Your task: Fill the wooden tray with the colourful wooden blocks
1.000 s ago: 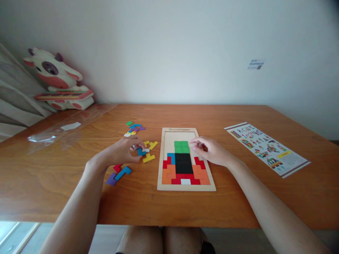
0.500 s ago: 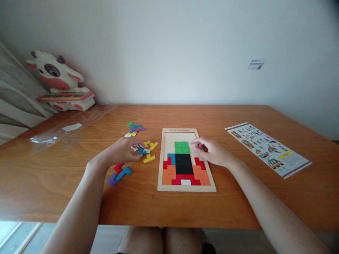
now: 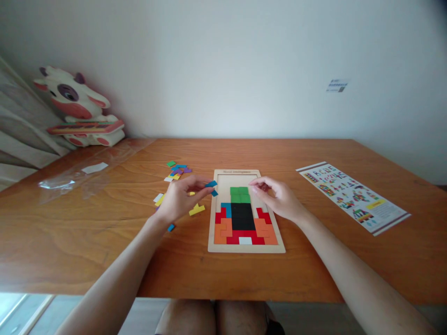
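Note:
My left hand (image 3: 183, 197) pinches a blue puzzle piece (image 3: 212, 184) between thumb and fingertips, raised at the left edge of the wooden puzzle board (image 3: 212, 223). Over the board's right edge, my right hand (image 3: 277, 195) has its fingers loosely curled, thumb and forefinger slightly apart, with nothing seen in them. Its fingertips are beside the green pieces (image 3: 239, 194). Below these in the board sit black pieces (image 3: 241, 216), a blue piece (image 3: 226, 208), red pieces, orange pieces (image 3: 223, 232) and a white piece (image 3: 245, 240).
Loose pieces, including a yellow piece (image 3: 197, 210) and a green one (image 3: 171, 164), lie left of the board, some hidden behind my left hand. A printed sheet (image 3: 352, 197) lies at the right. Clear plastic wrapping (image 3: 66, 184) and a cow toy keyboard (image 3: 85, 128) are at the left.
My left hand has lifted the blue piece from the loose pieces and moved it right to the board's edge. My right hand has shifted only slightly.

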### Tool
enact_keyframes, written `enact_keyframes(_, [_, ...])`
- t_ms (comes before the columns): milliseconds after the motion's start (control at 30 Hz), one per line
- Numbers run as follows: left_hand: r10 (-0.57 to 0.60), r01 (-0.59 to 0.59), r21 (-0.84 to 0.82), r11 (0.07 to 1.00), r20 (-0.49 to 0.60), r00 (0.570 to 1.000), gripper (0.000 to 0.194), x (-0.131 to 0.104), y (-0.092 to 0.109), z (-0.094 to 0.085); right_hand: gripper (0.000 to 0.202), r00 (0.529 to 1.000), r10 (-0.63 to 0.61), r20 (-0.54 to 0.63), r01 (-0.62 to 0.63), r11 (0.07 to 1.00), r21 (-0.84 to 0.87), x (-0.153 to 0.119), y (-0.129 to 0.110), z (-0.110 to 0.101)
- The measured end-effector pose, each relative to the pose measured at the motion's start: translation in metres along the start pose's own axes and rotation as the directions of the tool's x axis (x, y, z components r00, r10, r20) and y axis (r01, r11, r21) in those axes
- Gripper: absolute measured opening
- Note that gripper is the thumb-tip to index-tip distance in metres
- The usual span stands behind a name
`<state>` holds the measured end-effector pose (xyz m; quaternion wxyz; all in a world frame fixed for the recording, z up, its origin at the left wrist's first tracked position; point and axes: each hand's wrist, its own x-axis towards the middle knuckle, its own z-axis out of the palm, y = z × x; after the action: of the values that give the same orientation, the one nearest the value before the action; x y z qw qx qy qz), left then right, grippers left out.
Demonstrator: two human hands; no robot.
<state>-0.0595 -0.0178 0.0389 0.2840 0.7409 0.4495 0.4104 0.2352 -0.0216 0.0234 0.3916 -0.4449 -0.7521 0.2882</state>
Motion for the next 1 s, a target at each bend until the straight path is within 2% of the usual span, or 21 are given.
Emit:
enact_keyframes(100, [0.0,0.005,-0.109,0.994,0.049,0.999,0.034,-0.003,0.008,0.026,0.025,0.997,-0.021,0.07,0.013,0.993,0.113,-0.001,-0.014,0.01])
enact_keyframes(200, [-0.074,0.112,-0.345,0.932,0.12,0.99,0.037,-0.005,0.013,0.042,0.026,0.984,-0.068,0.168,0.032,0.978,0.208,-0.004,-0.023,0.021])
enact_keyframes(267, [-0.122,0.194,-0.475,0.858,0.179,0.976,0.041,-0.006,0.014,0.047,0.028,0.976,-0.087,0.202,0.033,0.966,0.256,-0.006,-0.023,0.026])
enact_keyframes(333, [-0.142,0.245,-0.53,0.812,0.227,0.963,0.041,-0.007,0.015,0.05,0.033,0.975,-0.095,0.201,0.029,0.951,0.306,-0.007,-0.021,0.028])
enact_keyframes(500, [-0.151,0.279,-0.562,0.779,0.264,0.953,0.041,-0.009,0.013,0.056,0.025,0.977,-0.086,0.196,0.012,0.936,0.351,-0.006,-0.016,0.024])
enact_keyframes(600, [-0.135,0.254,-0.552,0.794,0.247,0.959,0.041,-0.012,0.012,0.06,0.025,0.974,-0.062,0.219,-0.021,0.934,0.358,-0.006,-0.016,0.023])
enact_keyframes(667, [-0.123,0.24,-0.532,0.812,0.246,0.961,0.039,-0.013,0.011,0.063,0.025,0.977,-0.002,0.215,-0.072,0.939,0.337,-0.005,-0.015,0.024])
enact_keyframes(733, [-0.107,0.219,-0.501,0.837,0.244,0.964,0.037,-0.015,0.011,0.064,0.026,0.98,0.063,0.188,-0.12,0.943,0.31,-0.004,-0.014,0.023])
enact_keyframes(833, [-0.076,0.153,-0.371,0.916,0.213,0.974,0.031,-0.016,0.012,0.06,0.032,0.99,0.102,0.096,-0.125,0.952,0.28,0.0,-0.008,0.015])
enact_keyframes(900, [-0.018,0.056,-0.215,0.975,0.176,0.984,0.025,-0.016,0.012,0.056,0.034,0.992,0.124,0.027,-0.127,0.969,0.212,0.001,0.0,0.004])
enact_keyframes(1000, [0.188,-0.192,0.007,0.981,0.188,0.964,0.018,-0.016,0.01,0.049,0.033,0.98,0.2,0.003,-0.199,0.975,0.101,0.002,0.013,-0.015])
